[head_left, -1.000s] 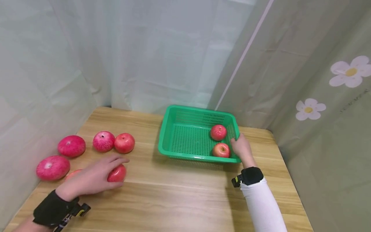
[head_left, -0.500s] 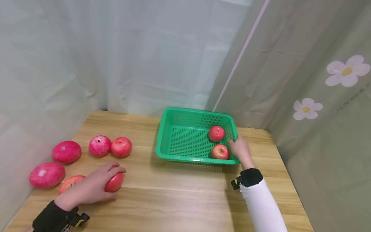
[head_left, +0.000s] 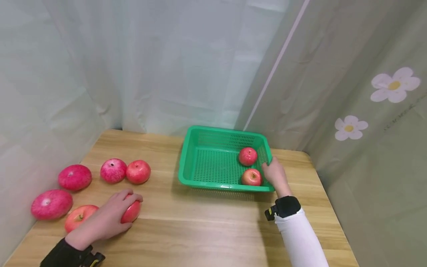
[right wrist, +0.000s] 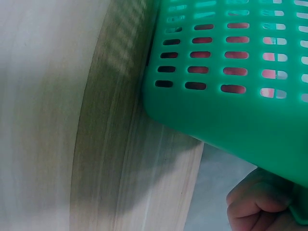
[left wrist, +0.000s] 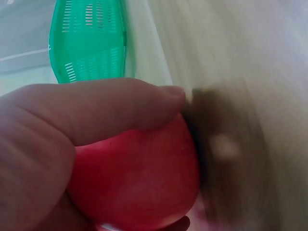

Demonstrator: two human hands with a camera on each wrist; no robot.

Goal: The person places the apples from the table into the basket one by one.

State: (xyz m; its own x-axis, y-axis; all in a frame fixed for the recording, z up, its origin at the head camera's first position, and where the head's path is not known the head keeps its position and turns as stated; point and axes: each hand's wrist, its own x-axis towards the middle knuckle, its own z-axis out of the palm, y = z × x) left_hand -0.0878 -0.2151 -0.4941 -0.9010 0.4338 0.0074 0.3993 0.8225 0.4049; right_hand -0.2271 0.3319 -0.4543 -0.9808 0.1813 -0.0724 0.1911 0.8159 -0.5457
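Observation:
In the head view my left hand (head_left: pixel 112 216) grips a red apple (head_left: pixel 131 212) at the left of the table. The left wrist view shows the thumb lying across that apple (left wrist: pixel 139 180), with a fingertip showing beneath it. My right hand (head_left: pixel 276 173) holds the right rim of a green plastic basket (head_left: pixel 185 167), its thumb over the inner side. Two red apples lie at the basket's right end, one apple (head_left: pixel 248 156) behind the other apple (head_left: pixel 252 177). In the right wrist view, curled fingers (right wrist: pixel 257 202) hold the basket's rim (right wrist: pixel 299 211).
Left of the basket lie a red apple (head_left: pixel 138 171), a speckled pink fruit (head_left: pixel 113 171), two flattened deep-pink fruits (head_left: pixel 75 177) and an orange-red apple (head_left: pixel 80 217) beside my left wrist. A pale curtain (head_left: pixel 186 74) hangs behind the wooden table (head_left: pixel 207 230).
My left fingers have settled more closely round the apple. The orange-red apple by my left wrist shows more fully. My right hand stays on the basket; the whole view has shifted slightly.

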